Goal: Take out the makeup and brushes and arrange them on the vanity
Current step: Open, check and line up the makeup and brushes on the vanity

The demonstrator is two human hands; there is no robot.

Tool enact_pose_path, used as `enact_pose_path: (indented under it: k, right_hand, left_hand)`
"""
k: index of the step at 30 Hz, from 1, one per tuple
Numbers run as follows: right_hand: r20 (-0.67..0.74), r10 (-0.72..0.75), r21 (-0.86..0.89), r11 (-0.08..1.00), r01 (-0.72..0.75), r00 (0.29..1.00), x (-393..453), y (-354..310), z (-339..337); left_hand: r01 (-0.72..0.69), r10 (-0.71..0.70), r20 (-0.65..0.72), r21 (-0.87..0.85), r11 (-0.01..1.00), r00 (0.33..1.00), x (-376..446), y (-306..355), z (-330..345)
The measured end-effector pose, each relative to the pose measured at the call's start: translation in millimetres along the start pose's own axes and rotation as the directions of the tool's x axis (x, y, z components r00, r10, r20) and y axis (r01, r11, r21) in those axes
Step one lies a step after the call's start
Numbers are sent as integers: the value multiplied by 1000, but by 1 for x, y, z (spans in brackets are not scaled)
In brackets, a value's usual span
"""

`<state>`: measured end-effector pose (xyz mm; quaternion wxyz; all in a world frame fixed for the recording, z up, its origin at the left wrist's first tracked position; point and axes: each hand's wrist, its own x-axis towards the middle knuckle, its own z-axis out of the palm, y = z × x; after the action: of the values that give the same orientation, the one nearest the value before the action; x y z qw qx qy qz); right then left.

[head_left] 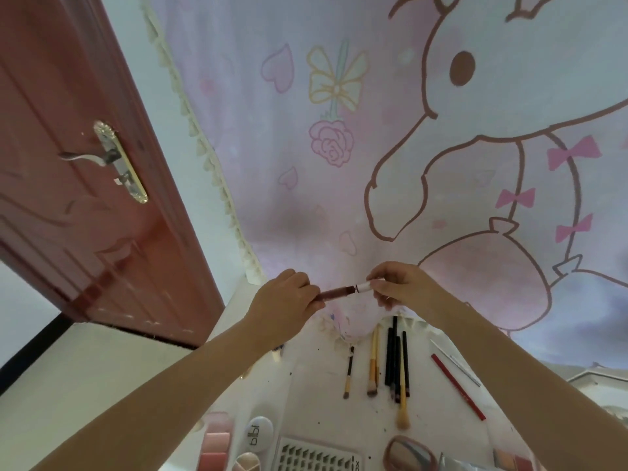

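My left hand (289, 295) grips the brownish tube of a lip gloss (336, 293), held level above the back of the white vanity (316, 396). My right hand (401, 283) pinches its white cap (363, 287) at the tube's right end; a thin dark gap shows between cap and tube. Below my hands, several makeup brushes (396, 365) lie in a row with bristles toward me. A red pencil (457, 385) and a thin silver tool (455, 362) lie to their right.
Along the near edge sit a pink palette (214, 443), a round white compact (259, 433), a false-lash tray (316, 453) and a small oval mirror (409, 453). A pink cartoon curtain (373, 147) hangs behind. A red door (78, 164) stands at the left.
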<state>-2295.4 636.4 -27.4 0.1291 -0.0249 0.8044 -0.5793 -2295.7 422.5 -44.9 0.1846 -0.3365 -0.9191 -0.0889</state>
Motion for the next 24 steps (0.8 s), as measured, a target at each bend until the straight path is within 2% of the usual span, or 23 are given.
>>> enact_pose_path:
  k: [3,8,11,14,17,20,24]
  right_hand:
    - [54,69,-11,998,-69,996,9,11,18]
    - [155,190,-48,982,-185,970,29,42,54]
    - [172,286,-62,958,-279,943,44,67,77]
    - [158,346,-154,934,-323,925,57,93,97]
    - [115,327,-307,910,-280,938,66,115,108]
    - [77,230,-522,838,-157,970,67,134,108]
    - [149,134,-708,707,11,980,61,154,107]
  left_hand:
    - [152,-140,188,-51,987,972,-23,-8,22]
    - [341,-281,376,-104,934,883,-64,-10,57]
    - [457,-376,443,-90,885,814,-90,-7,79]
    - [577,-481,488,-57,815,728,-107,-4,101]
    - [663,-567,503,-15,749,652,-111,-7,117]
    - [731,-637,520,36,682,569,-111,-10,134]
    - [780,-686,549,93,618,478,-111,-9,155]
